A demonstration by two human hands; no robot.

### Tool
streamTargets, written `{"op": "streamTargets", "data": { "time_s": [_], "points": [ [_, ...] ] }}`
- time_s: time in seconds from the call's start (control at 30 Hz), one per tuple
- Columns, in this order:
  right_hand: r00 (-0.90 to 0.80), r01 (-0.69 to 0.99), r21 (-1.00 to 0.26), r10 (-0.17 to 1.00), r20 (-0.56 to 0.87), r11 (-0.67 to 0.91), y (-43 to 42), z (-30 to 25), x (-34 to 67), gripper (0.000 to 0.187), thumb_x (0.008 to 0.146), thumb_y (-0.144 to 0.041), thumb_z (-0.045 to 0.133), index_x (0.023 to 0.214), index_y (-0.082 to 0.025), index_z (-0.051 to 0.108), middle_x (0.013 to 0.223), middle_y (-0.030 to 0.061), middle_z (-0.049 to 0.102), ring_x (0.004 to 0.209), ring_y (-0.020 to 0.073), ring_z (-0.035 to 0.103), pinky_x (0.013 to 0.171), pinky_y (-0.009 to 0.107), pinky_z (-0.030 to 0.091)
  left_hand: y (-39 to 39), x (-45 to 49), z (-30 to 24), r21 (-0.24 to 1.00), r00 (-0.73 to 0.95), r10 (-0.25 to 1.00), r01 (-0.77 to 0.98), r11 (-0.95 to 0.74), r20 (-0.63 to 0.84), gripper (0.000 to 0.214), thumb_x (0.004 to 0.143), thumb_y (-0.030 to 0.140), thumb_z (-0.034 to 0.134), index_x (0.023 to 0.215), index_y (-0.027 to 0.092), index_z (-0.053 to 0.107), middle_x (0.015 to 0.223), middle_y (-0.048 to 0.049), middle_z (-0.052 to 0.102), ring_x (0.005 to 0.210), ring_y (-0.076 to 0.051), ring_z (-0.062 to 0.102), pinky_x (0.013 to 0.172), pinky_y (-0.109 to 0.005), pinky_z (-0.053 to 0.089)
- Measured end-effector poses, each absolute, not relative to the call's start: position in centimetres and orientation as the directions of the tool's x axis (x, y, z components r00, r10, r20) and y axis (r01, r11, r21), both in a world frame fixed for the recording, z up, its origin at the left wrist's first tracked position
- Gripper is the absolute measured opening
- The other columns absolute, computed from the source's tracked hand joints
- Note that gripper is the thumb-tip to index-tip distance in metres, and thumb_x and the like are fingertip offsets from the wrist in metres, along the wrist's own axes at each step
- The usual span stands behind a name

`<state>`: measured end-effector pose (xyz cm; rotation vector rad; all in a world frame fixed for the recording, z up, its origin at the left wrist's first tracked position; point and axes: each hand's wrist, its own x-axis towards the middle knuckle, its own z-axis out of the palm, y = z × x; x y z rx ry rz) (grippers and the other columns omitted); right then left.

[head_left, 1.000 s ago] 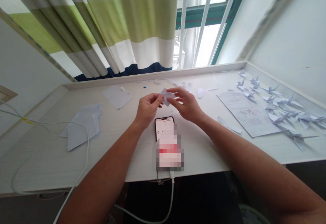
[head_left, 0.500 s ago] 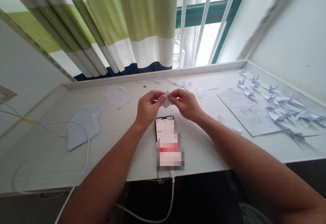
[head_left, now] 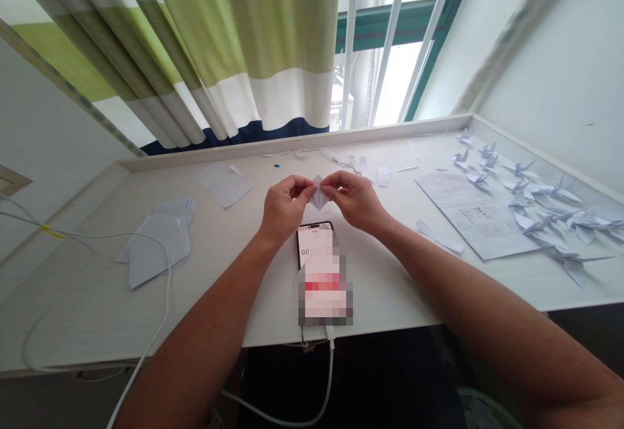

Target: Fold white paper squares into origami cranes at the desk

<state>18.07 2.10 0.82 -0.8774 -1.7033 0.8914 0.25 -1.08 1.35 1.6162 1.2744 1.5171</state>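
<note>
A small folded piece of white paper (head_left: 318, 196) hangs between my two hands above the white desk (head_left: 229, 266). My left hand (head_left: 284, 208) pinches its left edge with thumb and forefinger. My right hand (head_left: 355, 199) pinches its right edge in the same way. Both hands hover just beyond a phone (head_left: 319, 266) that lies flat on the desk with its screen lit.
Several folded paper cranes (head_left: 531, 205) lie at the right by the wall, next to a printed sheet (head_left: 475, 214). Stacked paper squares (head_left: 158, 244) and loose sheets (head_left: 225, 185) lie at the left. A white cable (head_left: 97, 266) loops over the left desk edge. Paper scraps lie near the window ledge.
My hands have drawn closer together, and the folded paper has turned from a tilted, spread shape to a narrow upright one pinched at both sides.
</note>
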Motion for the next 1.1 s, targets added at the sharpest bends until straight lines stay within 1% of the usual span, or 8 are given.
{"op": "streamTargets", "data": {
  "time_s": [0.2,0.43,0.63,0.77,0.9,1.0,1.1],
  "points": [
    [-0.249,0.140,-0.877,0.873,0.419,0.460,1.8,1.1,18.0,0.012,0.093,-0.033,0.074,0.091,-0.021,0.075,0.090,0.0050,0.080,0.084,0.0208,0.072,0.082,0.041,0.059,-0.9,0.2,1.4,0.899,-0.098,0.909,0.223,-0.377,0.405,0.015,0.084,0.033,0.081,0.085,0.019,0.078,0.081,-0.0044,0.079,0.073,-0.017,0.071,0.070,-0.030,0.056],
    [-0.247,0.112,-0.893,0.882,0.400,0.437,1.7,1.2,18.0,0.015,0.092,-0.036,0.076,0.090,-0.021,0.076,0.089,0.0053,0.080,0.083,0.0212,0.072,0.081,0.042,0.060,-0.9,0.0,1.5,0.898,-0.082,0.908,0.210,-0.388,0.411,0.017,0.080,0.034,0.085,0.084,0.019,0.079,0.081,-0.0050,0.080,0.076,-0.019,0.073,0.074,-0.032,0.058],
    [-0.259,0.047,-0.903,0.878,0.402,0.427,2.0,0.9,17.9,0.015,0.090,-0.036,0.076,0.089,-0.021,0.073,0.088,0.0043,0.076,0.083,0.0204,0.070,0.080,0.041,0.058,-0.8,0.1,1.2,0.906,-0.087,0.910,0.172,-0.387,0.405,0.020,0.080,0.035,0.086,0.088,0.018,0.077,0.084,-0.0046,0.079,0.076,-0.018,0.073,0.075,-0.032,0.058],
    [-0.249,-0.003,-0.910,0.881,0.402,0.414,2.0,0.7,17.8,0.023,0.088,-0.041,0.080,0.093,-0.022,0.069,0.087,0.0020,0.073,0.083,0.0182,0.068,0.080,0.039,0.056,-0.9,0.2,1.3,0.922,-0.097,0.919,0.109,-0.371,0.381,0.033,0.076,0.036,0.091,0.096,0.019,0.072,0.081,-0.0024,0.077,0.075,-0.016,0.073,0.071,-0.028,0.058],
    [-0.243,-0.055,-0.916,0.885,0.398,0.397,1.9,0.9,17.8,0.034,0.085,-0.049,0.085,0.097,-0.023,0.066,0.080,-0.0006,0.069,0.078,0.0169,0.066,0.076,0.037,0.055,-1.1,0.3,1.8,0.939,-0.090,0.934,0.040,-0.343,0.345,0.042,0.075,0.039,0.094,0.101,0.020,0.067,0.080,-0.0017,0.077,0.073,-0.016,0.073,0.070,-0.028,0.058],
    [-0.255,-0.085,-0.922,0.887,0.386,0.377,1.9,1.1,17.9,0.042,0.081,-0.055,0.088,0.098,-0.024,0.064,0.077,-0.0018,0.069,0.075,0.0169,0.066,0.073,0.037,0.055,-1.3,0.3,2.2,0.946,-0.073,0.943,0.022,-0.325,0.325,0.047,0.074,0.041,0.095,0.103,0.020,0.066,0.081,-0.0019,0.078,0.073,-0.016,0.074,0.071,-0.029,0.059],
    [-0.267,-0.127,-0.925,0.886,0.379,0.358,2.0,1.3,18.0,0.048,0.077,-0.057,0.091,0.099,-0.024,0.063,0.076,-0.0019,0.070,0.073,0.0173,0.067,0.073,0.037,0.057,-1.4,0.3,2.5,0.946,-0.065,0.944,0.018,-0.324,0.324,0.048,0.073,0.041,0.095,0.104,0.019,0.065,0.079,-0.0014,0.077,0.072,-0.016,0.073,0.070,-0.029,0.059]
  ]
}}
